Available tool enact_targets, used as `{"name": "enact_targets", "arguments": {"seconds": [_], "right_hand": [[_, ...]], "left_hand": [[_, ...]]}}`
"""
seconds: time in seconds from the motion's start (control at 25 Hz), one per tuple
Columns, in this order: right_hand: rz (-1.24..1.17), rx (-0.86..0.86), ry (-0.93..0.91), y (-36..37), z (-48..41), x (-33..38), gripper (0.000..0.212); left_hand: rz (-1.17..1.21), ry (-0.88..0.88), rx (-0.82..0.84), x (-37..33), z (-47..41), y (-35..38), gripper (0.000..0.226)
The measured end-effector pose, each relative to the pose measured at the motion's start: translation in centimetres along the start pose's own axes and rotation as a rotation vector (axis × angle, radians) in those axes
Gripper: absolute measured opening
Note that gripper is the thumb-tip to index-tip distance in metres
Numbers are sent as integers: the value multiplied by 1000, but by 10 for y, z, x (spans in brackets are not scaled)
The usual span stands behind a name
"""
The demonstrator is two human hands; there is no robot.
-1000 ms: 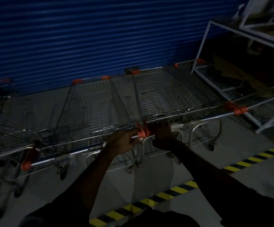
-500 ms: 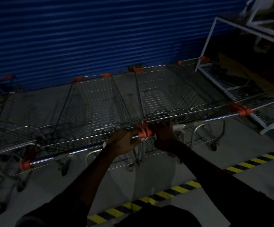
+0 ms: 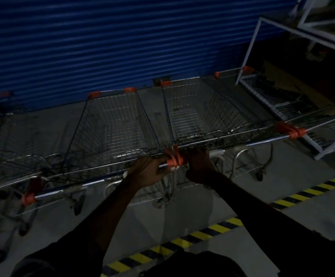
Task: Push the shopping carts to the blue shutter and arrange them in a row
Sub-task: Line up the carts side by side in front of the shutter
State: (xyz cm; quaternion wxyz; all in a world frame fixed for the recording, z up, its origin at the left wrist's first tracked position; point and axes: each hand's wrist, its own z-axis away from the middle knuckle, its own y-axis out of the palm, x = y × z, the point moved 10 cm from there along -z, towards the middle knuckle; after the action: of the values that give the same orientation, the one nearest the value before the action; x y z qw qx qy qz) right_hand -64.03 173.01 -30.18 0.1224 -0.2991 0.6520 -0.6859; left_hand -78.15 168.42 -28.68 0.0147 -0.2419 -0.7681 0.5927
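Observation:
Two wire shopping carts stand side by side, noses toward the blue shutter point(image 3: 102, 47). The left cart point(image 3: 112, 126) has a chrome handle with orange end caps; my left hand point(image 3: 148, 172) grips its right end. The right cart point(image 3: 206, 116) sits beside it, and my right hand point(image 3: 198, 164) grips the left end of its handle. Both hands meet at the orange caps point(image 3: 174, 158) between the carts. A third cart point(image 3: 8, 156) stands dimly at the far left, its far end near the shutter.
A white metal rack point(image 3: 282, 96) with wire shelves stands at the right, close to the right cart's side. Yellow-black hazard tape point(image 3: 202, 232) crosses the grey floor behind the carts. The scene is dim.
The two carts have rolled a little closer to the shutter with both hands still on the handles. The view has shifted slightly forward.

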Motion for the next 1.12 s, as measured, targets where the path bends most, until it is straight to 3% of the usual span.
{"name": "enact_targets", "arguments": {"seconds": [0.76,0.88,1.12], "right_hand": [[32,-55,-65,2,5,3,91],[-38,-100,-76,0,5,-1,82],[-171,-274,-70,-15,9,-1,71]], "left_hand": [[-150,-10,-8,-7,7,3,57],[-253,-17,-25,-13,8,0,60],[-223,-165,-141,-10,27,-17,41]]}}
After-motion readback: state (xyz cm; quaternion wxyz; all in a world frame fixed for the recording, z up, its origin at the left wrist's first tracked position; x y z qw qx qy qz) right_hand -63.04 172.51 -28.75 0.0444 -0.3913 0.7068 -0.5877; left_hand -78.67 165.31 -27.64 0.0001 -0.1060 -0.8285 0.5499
